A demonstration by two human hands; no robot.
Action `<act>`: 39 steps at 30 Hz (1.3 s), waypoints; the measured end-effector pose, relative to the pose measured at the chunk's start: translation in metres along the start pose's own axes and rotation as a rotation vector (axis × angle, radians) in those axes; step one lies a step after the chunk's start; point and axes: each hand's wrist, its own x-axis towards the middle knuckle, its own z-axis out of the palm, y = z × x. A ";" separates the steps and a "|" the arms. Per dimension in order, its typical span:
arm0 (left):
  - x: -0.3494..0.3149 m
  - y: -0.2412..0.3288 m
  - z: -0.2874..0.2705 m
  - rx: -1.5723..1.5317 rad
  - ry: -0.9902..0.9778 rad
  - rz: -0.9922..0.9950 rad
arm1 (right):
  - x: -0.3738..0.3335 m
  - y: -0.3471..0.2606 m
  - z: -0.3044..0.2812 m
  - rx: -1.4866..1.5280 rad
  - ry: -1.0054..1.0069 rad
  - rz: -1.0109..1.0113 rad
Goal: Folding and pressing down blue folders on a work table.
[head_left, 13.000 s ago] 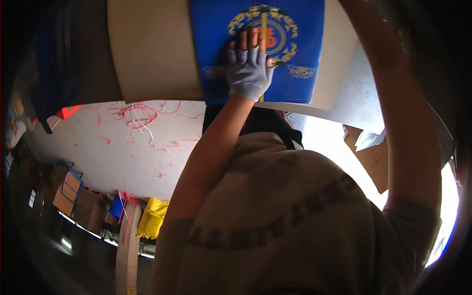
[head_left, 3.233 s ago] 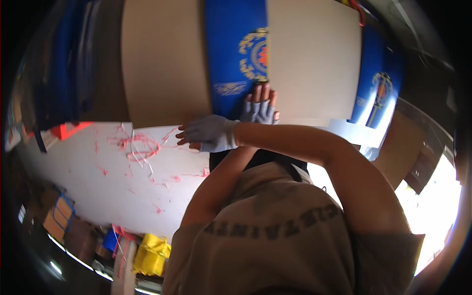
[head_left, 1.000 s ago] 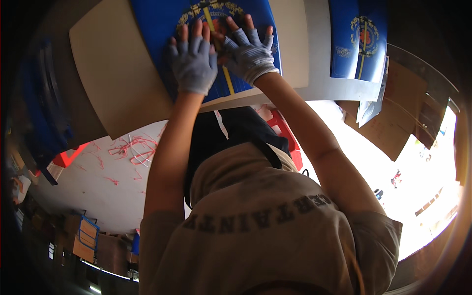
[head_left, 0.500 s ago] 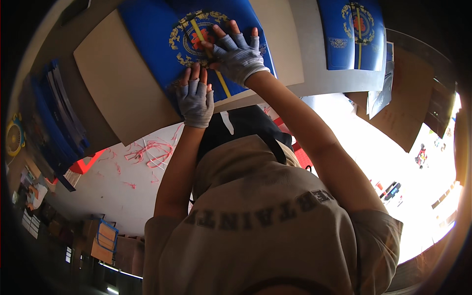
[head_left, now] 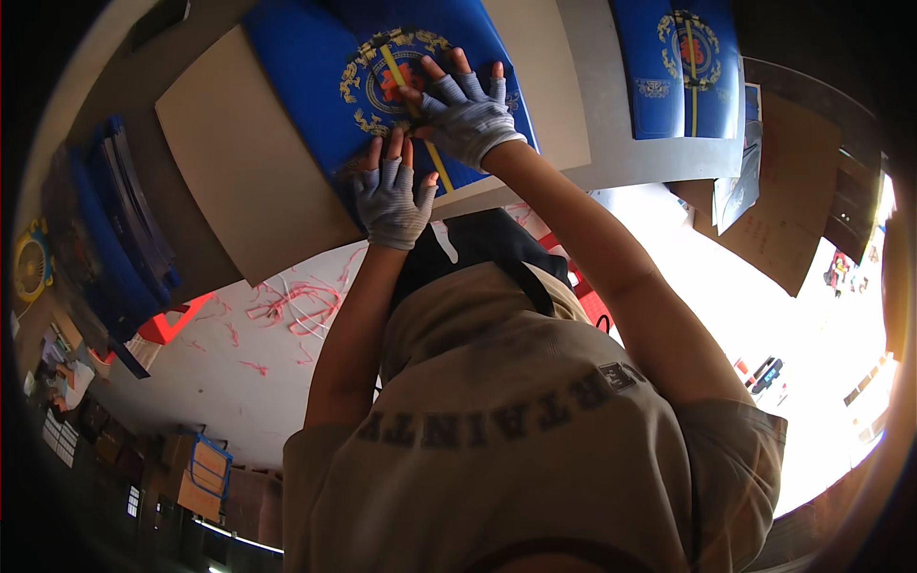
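Observation:
A glossy blue printed sheet (head_left: 296,81) with a round gold emblem and a red centre lies on a tan board (head_left: 239,143). A narrow yellow strip (head_left: 439,167) runs across the emblem. My right hand (head_left: 468,119), in a grey striped fingerless glove, rests on the sheet beside the emblem, its fingers spread. At the sheet's near edge my left hand (head_left: 394,205), gloved alike, lies with fingers stretched out and thumb apart, the fingertips touching the blue surface just below the emblem. Neither hand grips anything; what lies under the palms is hidden.
Another blue printed piece (head_left: 650,76) with the same emblem lies on the grey table (head_left: 611,153) to the right. Stacked blue pieces (head_left: 124,210) stand at the left, near a yellow fan (head_left: 33,260). Brown cardboard (head_left: 788,191) is at the right; red strands (head_left: 296,304) litter the floor.
My left thumb has spread farther from its fingers. Both hands stay on the blue sheet, and the whole view has shifted slightly.

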 end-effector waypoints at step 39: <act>0.025 0.030 0.025 0.068 0.128 0.000 | 0.002 0.012 0.008 0.129 0.038 -0.059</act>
